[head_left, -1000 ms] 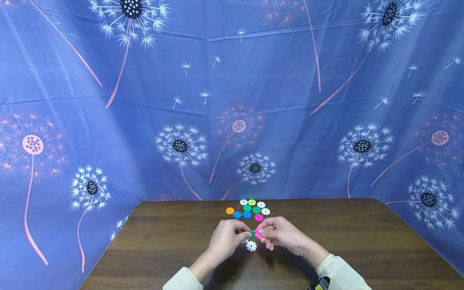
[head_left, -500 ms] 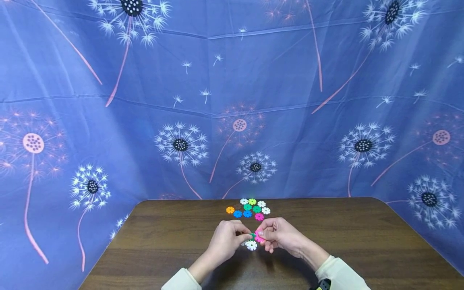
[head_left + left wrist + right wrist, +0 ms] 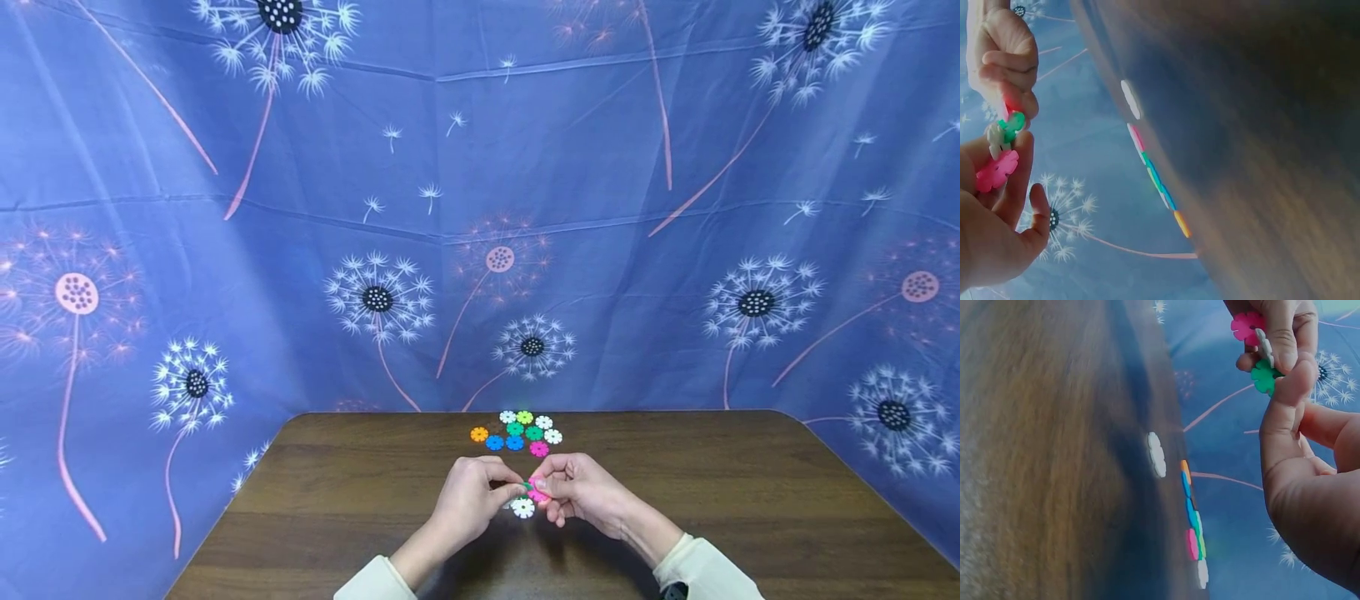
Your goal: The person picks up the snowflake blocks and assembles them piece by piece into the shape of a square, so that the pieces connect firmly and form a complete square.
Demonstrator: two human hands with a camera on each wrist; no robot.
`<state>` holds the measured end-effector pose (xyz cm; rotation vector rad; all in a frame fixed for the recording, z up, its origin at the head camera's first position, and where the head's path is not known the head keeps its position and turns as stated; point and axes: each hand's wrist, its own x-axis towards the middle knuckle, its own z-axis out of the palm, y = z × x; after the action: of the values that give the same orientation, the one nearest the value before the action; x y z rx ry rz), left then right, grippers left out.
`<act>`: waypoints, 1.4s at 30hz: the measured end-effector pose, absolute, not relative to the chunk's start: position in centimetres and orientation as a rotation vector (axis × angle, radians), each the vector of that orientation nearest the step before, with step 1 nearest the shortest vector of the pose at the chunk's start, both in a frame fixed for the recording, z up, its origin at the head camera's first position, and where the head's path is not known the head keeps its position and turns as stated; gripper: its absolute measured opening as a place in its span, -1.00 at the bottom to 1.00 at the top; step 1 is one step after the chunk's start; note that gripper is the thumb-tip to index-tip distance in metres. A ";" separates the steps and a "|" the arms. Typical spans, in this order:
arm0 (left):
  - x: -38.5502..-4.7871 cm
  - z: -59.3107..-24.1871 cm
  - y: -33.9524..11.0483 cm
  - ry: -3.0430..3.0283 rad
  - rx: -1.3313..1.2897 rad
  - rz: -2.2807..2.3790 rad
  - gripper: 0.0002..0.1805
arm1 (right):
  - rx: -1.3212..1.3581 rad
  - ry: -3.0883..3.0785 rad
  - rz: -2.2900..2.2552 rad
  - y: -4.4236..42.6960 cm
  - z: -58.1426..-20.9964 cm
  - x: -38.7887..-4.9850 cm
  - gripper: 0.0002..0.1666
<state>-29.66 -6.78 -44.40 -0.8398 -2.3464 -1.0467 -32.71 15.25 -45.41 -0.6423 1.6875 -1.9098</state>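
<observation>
Both hands meet above the table. My left hand (image 3: 476, 493) pinches a small chain of notched plastic flower discs. In the left wrist view a pink disc (image 3: 997, 170), a white disc (image 3: 995, 140) and a green disc (image 3: 1012, 125) are joined at angles. My right hand (image 3: 588, 493) pinches another pink disc (image 3: 537, 490) between thumb and fingers, right against the green one. Fingers cover where these two meet, so whether they interlock cannot be told. A loose white disc (image 3: 522, 507) lies on the table just below the hands in the head view.
Beyond the hands several loose discs lie flat on the brown wooden table (image 3: 360, 492). Among them are an orange disc (image 3: 479, 434), a blue disc (image 3: 495, 442) and a pink disc (image 3: 539, 448). A blue dandelion-print cloth (image 3: 630, 333) hangs behind the table.
The hands stay close together with slight finger movement. The green disc, earlier more visible between them, now shows only as a thin edge, and the pink one has tilted a little.
</observation>
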 end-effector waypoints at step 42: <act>-29.3 -44.7 -7.8 -2.592 -0.328 -1.928 -0.81 | -1.114 2.647 -1.080 13.6 -48.2 -35.4 -0.71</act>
<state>-29.32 -7.79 -44.68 -0.3278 -2.5924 -1.9282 -35.41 13.55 -48.24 -1.1141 2.6474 -1.0798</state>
